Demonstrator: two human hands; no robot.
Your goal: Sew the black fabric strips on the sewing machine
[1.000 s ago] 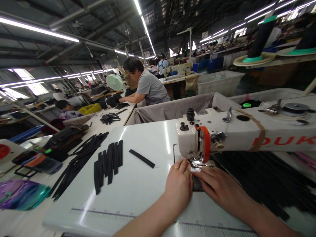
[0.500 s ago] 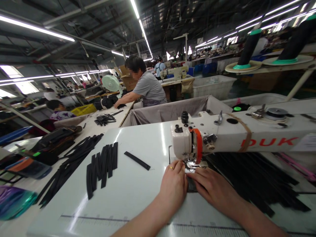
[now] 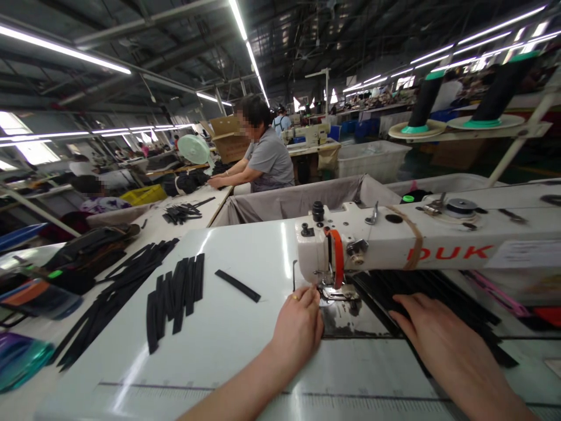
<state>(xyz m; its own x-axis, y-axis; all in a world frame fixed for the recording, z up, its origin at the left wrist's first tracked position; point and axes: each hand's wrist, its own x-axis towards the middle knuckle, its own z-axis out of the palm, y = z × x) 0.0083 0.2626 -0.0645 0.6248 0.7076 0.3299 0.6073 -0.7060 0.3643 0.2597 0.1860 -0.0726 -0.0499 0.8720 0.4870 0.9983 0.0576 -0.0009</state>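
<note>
My left hand is at the needle area of a white sewing machine, just left of the presser foot. Its fingers are pinched together, and whatever is between them is hidden. On the right, my right hand lies over a pile of black fabric strips beneath the machine arm. Its thumb and index finger are apart, touching the strips' near edge. A single black strip lies on the white table left of my left hand. Further left is a row of several black strips.
A longer heap of black strips lies along the left side table. Two black thread cones stand behind the machine. A cloth-lined bin is beyond the table, where a person in grey handles dark pieces.
My right hand has left the needle area and moved right onto the pile of black strips. My left hand stays by the presser foot. The view has shifted slightly.
</note>
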